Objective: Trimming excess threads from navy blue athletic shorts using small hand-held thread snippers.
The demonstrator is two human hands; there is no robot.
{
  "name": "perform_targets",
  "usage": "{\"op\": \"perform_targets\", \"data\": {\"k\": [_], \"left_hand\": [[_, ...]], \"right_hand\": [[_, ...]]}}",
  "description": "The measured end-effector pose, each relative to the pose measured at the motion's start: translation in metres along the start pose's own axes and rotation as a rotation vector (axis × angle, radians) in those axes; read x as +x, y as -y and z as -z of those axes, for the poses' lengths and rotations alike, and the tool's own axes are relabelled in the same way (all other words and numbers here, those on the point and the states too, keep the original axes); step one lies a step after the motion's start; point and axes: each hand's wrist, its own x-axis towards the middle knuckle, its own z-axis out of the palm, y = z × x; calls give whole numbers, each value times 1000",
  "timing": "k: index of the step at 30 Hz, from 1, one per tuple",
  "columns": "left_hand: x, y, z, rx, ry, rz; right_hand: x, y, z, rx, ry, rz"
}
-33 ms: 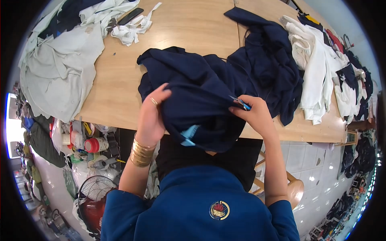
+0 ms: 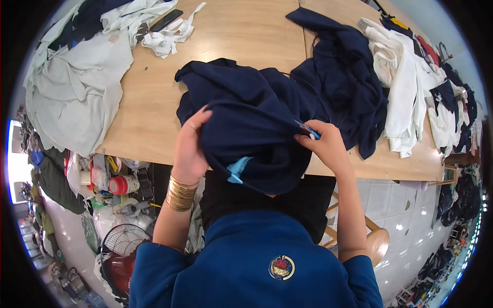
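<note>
A navy garment (image 2: 257,110) lies bunched over the table's near edge, its front part hanging toward my lap. At its left side my left hand (image 2: 189,141) holds the cloth, thumb uppermost and the other fingers mostly hidden by the fabric. My right hand (image 2: 324,142) is closed round small blue thread snips (image 2: 311,134), their pointed tip aimed up and left over the cloth. The fingertips of that hand also touch the garment, and a stretched fold runs between both hands. A light blue patch (image 2: 238,169) shows on the lower part of the garment.
The wooden table (image 2: 246,31) carries a pale grey cloth (image 2: 77,97), white strips (image 2: 167,41) and a dark phone-like object (image 2: 167,20) at left. More navy cloth (image 2: 341,77) and white garments (image 2: 403,87) lie at right. A fan (image 2: 120,256) and a wooden stool (image 2: 377,244) stand below.
My left hand has shifted slightly left with the garment's edge, and the cloth between my hands is spread a little wider. The light blue patch has moved slightly up and left.
</note>
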Motion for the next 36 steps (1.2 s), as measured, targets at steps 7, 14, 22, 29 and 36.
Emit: {"op": "perform_targets", "data": {"k": [7,14,22,29,36], "left_hand": [[5,-8,40,-87,97,-69],[7,-6,48,-110,33,-61],[11,-9,58,-107,33,-85],[11,-11,57,-120,27,-88],[31,-5,45,1067,-120,-415]], "right_hand": [[-12,-12,-8,938,80,-380],[-20,-6,-10,1117,-76,-334],[-25,-1,-6,1077,-119,-292],[-26,0,-7,1071,-131,-280],[17,-17,-10,268,-437,-115]]}}
